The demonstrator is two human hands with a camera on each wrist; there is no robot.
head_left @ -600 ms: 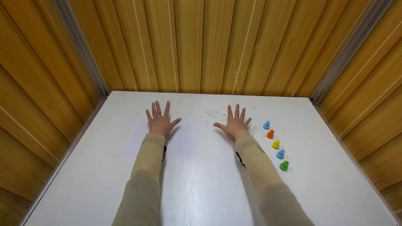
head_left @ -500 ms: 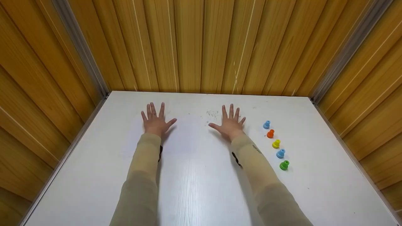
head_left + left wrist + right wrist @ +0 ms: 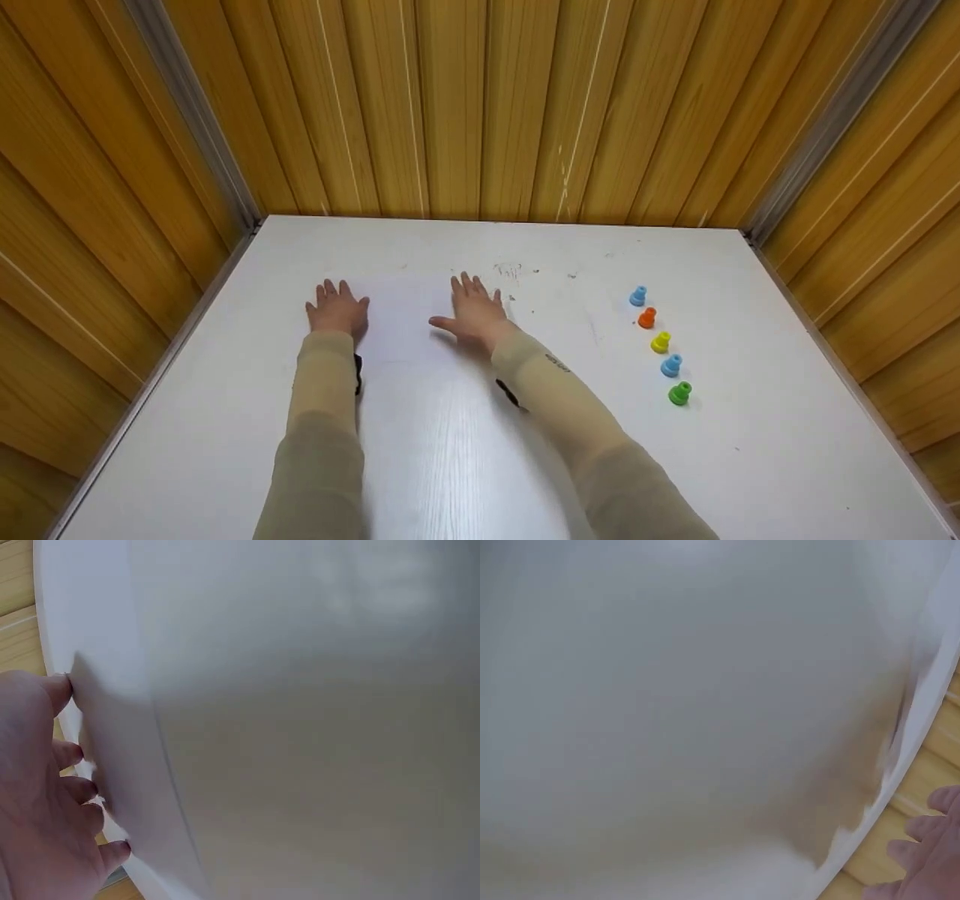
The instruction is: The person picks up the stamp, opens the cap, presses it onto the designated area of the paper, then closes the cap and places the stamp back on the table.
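Note:
A thin pale-lilac sheet of paper (image 3: 401, 322) lies flat on the white table. My left hand (image 3: 337, 311) is at the paper's left side, palm down, fingers pointing to the far edge. In the left wrist view, that hand's fingertips (image 3: 94, 787) are close over the pale sheet, whose near edge crosses the table as a thin line. My right hand (image 3: 478, 313) hovers at the paper's right side, fingers spread and thumb stretched out to the left. Only its fingertips (image 3: 904, 851) show at the right wrist view's lower right corner. Neither hand holds anything.
Several small pawn-shaped plastic pieces stand in a slanting row on the right: blue (image 3: 637, 296), orange (image 3: 647, 318), yellow (image 3: 661, 343), another blue one and green (image 3: 680, 394). Dark scuffs (image 3: 508, 271) mark the table behind. Wood-patterned walls (image 3: 450, 112) enclose it.
Both hands have moved left and nearer to me, the right hand farther than the left. The paper between them is more exposed. The coloured pieces have stayed put.

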